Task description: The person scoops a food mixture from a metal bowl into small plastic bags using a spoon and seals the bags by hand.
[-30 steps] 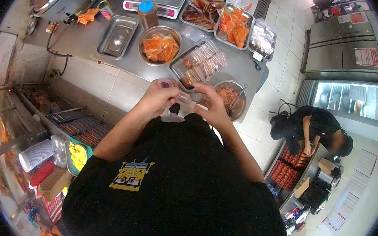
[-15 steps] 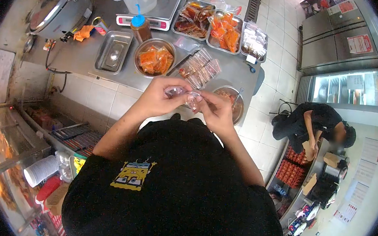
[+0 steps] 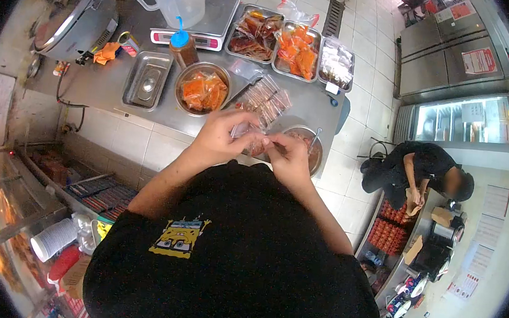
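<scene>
My left hand (image 3: 226, 135) is closed on a small clear plastic bag (image 3: 242, 129), whose contents are hard to make out. My right hand (image 3: 288, 156) pinches the bag's other side, with its fingertips close to those of my left hand. Just beyond the hands, filled clear packets (image 3: 266, 99) lie in rows on a tray. To their right stands a steel bowl (image 3: 314, 158) of reddish mince with a spoon handle (image 3: 316, 137) in it, partly behind my right hand. A second steel bowl (image 3: 201, 113) with bagged orange food (image 3: 202, 91) sits to the left.
On the steel table (image 3: 106, 88) are an empty steel tray (image 3: 147, 80), a sauce bottle (image 3: 183, 50), a scale (image 3: 207, 41) with a plastic jug (image 3: 177, 1), and trays of bagged food (image 3: 297, 51). A co-worker (image 3: 417, 170) bends over skewered food (image 3: 388, 234) at the right.
My hands have come together on the small bag, which they held farther apart a second ago. The view has shifted, so the table sits lower. The co-worker now holds a brown paper piece.
</scene>
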### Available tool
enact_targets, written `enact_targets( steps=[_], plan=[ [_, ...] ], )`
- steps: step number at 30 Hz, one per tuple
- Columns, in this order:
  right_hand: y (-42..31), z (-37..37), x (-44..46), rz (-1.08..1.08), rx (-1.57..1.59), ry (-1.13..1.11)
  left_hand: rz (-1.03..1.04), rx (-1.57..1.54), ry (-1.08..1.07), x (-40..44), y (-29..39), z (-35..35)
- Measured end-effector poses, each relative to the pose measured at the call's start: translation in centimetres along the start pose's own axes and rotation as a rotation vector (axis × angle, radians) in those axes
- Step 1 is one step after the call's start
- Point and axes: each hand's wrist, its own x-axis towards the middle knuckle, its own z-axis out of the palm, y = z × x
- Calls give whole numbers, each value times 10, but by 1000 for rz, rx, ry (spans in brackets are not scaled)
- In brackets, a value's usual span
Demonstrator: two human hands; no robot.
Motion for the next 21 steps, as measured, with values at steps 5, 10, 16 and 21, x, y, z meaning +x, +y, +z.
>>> enact_targets(
  steps=[5, 10, 16, 21],
  plan=[
    [-27, 0, 8, -309, -222, -85, 9, -89, -168, -1, -15, -5],
    [-17, -1, 13, -272, -234, -71, 28, -45, -150, 1, -5, -14],
    [-16, -4, 10, -200, -180, -116, -10, 4, -202, -5, -2, -16],
    [-4, -6, 3, -27, 285, 82, -304, -452, -61, -17, -7, -9]
  ],
)
